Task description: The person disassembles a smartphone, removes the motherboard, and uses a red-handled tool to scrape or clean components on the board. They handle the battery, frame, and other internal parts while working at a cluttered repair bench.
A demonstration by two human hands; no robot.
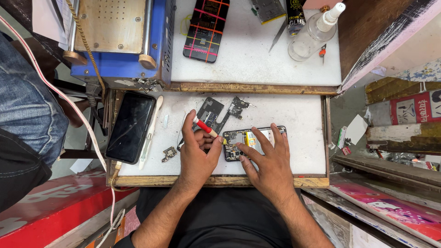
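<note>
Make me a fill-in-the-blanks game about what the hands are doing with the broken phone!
1. The left hand holds a screwdriver with a ____ handle.
2. The right hand lies flat on the opened ____.
3. The dark phone with its screen up lies to the ____ of both hands.
4. The clear bottle lies on the ____ shelf.

Missing words: red; phone; left; upper
</note>
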